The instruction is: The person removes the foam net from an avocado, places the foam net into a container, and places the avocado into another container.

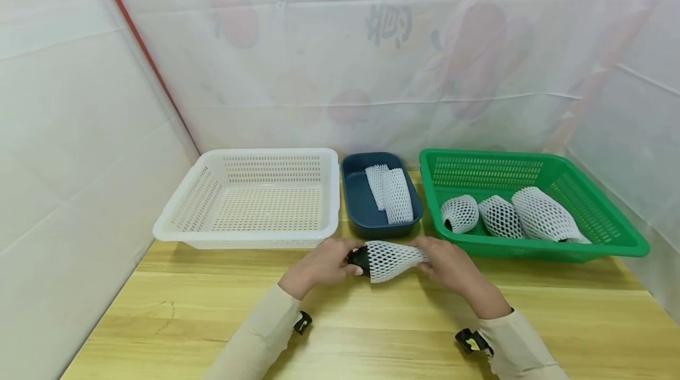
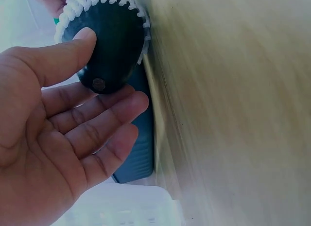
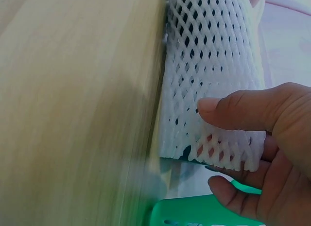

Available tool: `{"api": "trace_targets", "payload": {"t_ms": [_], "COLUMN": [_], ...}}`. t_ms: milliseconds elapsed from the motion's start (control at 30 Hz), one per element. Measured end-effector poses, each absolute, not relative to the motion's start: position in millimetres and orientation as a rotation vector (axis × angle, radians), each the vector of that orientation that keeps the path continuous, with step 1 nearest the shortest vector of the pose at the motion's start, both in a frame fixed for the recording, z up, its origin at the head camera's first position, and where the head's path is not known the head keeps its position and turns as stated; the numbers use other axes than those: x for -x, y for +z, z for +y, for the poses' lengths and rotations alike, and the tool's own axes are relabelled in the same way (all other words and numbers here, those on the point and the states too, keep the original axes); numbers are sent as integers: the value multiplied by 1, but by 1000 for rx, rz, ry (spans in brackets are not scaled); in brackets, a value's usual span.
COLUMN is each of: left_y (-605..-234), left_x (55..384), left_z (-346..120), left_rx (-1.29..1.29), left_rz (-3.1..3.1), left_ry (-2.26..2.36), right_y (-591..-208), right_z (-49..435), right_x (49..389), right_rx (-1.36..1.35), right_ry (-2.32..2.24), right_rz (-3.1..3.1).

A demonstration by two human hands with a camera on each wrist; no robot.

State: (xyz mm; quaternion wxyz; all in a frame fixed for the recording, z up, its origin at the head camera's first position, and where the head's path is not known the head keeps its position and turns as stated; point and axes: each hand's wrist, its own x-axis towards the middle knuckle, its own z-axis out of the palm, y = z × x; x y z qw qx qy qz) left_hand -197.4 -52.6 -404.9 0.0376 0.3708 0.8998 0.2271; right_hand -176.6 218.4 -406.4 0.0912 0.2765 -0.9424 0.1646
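Observation:
My left hand [image 1: 330,262] holds a smooth, dark green oval fruit [image 2: 109,46] by its rounded bare end, thumb on one side and fingers beneath. A small brown round scar marks that end. The rest of the fruit is inside a white foam net sleeve [image 1: 390,261], which hides it apart from dark glimpses through the mesh. At the sleeve's other end, my right hand [image 1: 446,265] pinches the netting between thumb and fingers. There the sleeve looks slack and narrows in the head view. Both hands are over the wooden table [image 1: 393,333], in front of the blue bin.
The dark blue bin [image 1: 363,215] behind the hands contains two white foam net sleeves [image 1: 397,194]. To its left stands a white slotted basket [image 1: 265,235]. A green basket [image 1: 536,247] at right holds several net-wrapped items [image 1: 501,216]. A pale sheet [image 1: 319,61] hangs behind.

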Motion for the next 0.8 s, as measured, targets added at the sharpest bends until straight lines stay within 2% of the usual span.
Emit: {"api": "trace_targets", "payload": {"t_ms": [800], "left_y": [-405], "left_x": [198], "left_z": [-36], "left_rx": [-1059], "left_rz": [2820], "left_ry": [727], "right_y": [-412], "right_z": [190], "right_x": [186], "right_rx": [-1011], "right_ry": [542], "right_rz": [-2760]}}
